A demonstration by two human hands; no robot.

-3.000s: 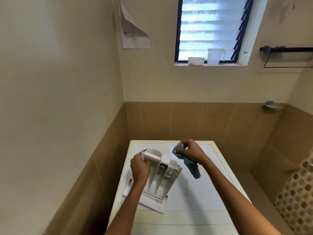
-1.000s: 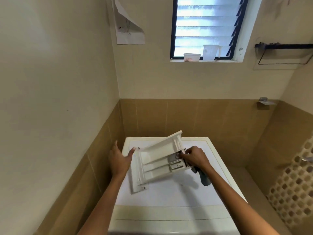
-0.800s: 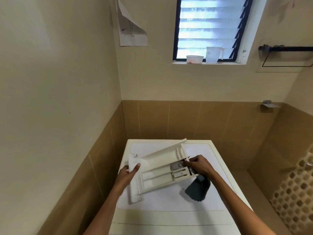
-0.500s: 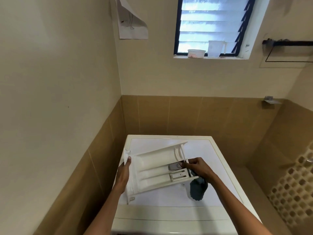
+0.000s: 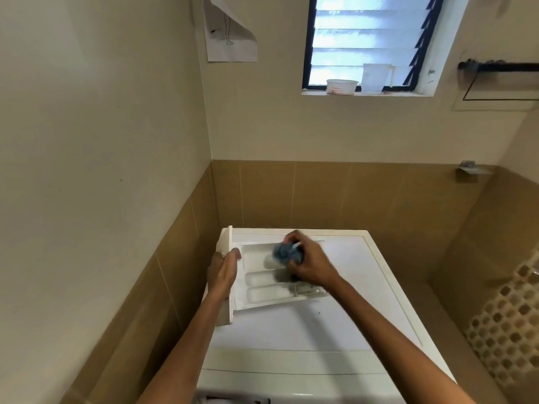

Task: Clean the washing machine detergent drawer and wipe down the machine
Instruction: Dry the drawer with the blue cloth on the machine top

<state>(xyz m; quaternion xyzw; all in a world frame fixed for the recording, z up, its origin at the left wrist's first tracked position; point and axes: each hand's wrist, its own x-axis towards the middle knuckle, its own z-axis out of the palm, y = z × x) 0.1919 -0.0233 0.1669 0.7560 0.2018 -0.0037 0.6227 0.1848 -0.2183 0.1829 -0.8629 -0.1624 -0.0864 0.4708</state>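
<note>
The white detergent drawer lies across the top of the white washing machine, open side up, its front panel at the left. My left hand holds that panel end, thumb over the edge. My right hand grips a bunched blue cloth and presses it into the drawer's far compartment. The drawer's right end is partly hidden under my right hand.
The machine stands in a corner, with a tiled wall at its left and behind it. A window sill above carries a small bowl and a plastic jug. A patterned surface is at the right. A dark rail hangs upper right.
The drawer has swung from tilted to lying flat across the machine top. My right hand has brought the hanging cloth up, bunched, into the drawer. My left hand closed on the front panel.
</note>
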